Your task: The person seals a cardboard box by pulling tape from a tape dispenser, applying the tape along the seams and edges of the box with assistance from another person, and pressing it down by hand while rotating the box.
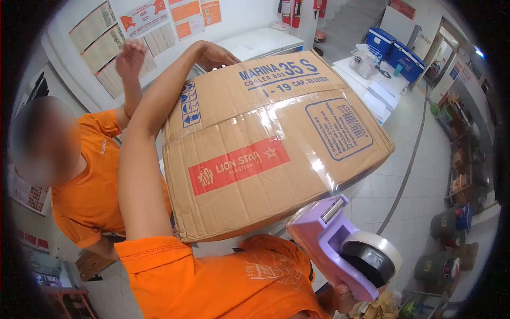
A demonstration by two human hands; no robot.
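Note:
A large cardboard box (pixel 239 133) printed with "Marina Cooler Box 35 S" is tilted up in front of my body. Clear shiny tape runs across its middle seam. My left arm reaches along the box's left side, and my left hand (pixel 215 55) grips its far edge, the fingertips partly hidden behind the cardboard. Low on the right, my right hand (pixel 344 297) is closed around the end of a purple tape dispenser (pixel 324 228). The dispenser carries a roll of clear tape (pixel 390 252), and its cutter end is close to the box's near right corner.
A co-worker in an orange shirt (pixel 90 186) stands at the left, one hand (pixel 131 58) raised. Behind the box is a white counter (pixel 255 42). Blue cooler boxes (pixel 404 58) stand beyond a white table (pixel 366 87). A dark cable (pixel 409 175) crosses the tiled floor; shelves line the right.

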